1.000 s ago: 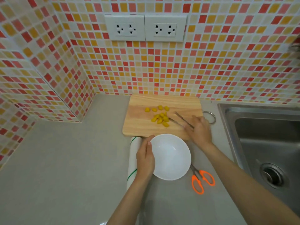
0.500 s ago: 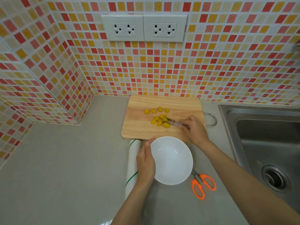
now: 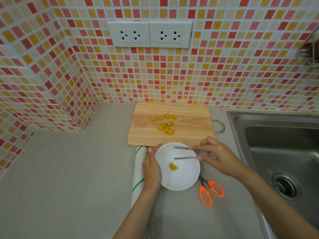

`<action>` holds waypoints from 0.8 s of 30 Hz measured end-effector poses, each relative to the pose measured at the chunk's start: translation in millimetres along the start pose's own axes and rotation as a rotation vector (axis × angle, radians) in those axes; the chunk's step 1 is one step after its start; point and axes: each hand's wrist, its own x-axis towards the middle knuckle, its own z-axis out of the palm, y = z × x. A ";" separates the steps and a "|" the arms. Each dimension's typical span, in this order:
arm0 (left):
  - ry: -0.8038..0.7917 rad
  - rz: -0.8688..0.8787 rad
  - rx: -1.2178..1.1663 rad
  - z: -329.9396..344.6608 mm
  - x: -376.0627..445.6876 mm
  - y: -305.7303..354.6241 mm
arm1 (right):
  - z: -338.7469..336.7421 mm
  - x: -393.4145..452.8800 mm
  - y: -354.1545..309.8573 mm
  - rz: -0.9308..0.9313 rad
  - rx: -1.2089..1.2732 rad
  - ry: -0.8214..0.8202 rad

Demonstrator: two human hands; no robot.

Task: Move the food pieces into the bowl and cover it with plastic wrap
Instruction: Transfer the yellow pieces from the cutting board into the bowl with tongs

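Several yellow food pieces (image 3: 165,125) lie in the middle of a wooden cutting board (image 3: 189,130). A white bowl (image 3: 183,180) stands just in front of the board, with one yellow piece (image 3: 173,166) inside it. My left hand (image 3: 151,168) holds the bowl's left rim. My right hand (image 3: 219,157) grips metal tongs (image 3: 185,153), whose two tips are spread apart over the bowl with nothing between them. A roll of plastic wrap (image 3: 138,176) lies left of the bowl, partly hidden under my left arm.
Orange-handled scissors (image 3: 209,190) lie right of the bowl on the grey counter (image 3: 69,178). A steel sink (image 3: 283,152) fills the right side. Tiled walls with two white sockets (image 3: 149,33) close off the back and left.
My right hand carried the tongs from the cutting board back over the bowl, and one yellow piece now lies in the bowl. The tong tips have spread apart. My left hand stayed on the rim.
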 end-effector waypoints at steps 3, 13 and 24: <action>0.001 -0.001 -0.004 0.2 -0.1 -1.6 | -2.4 22.2 9.2 0.053 0.013 0.170; -0.036 0.014 0.013 -2.3 7.3 -6.3 | 30.8 91.3 35.9 0.155 -0.101 0.123; -0.017 0.009 0.019 -1.0 8.3 -6.3 | 10.5 41.8 15.5 0.049 0.010 0.243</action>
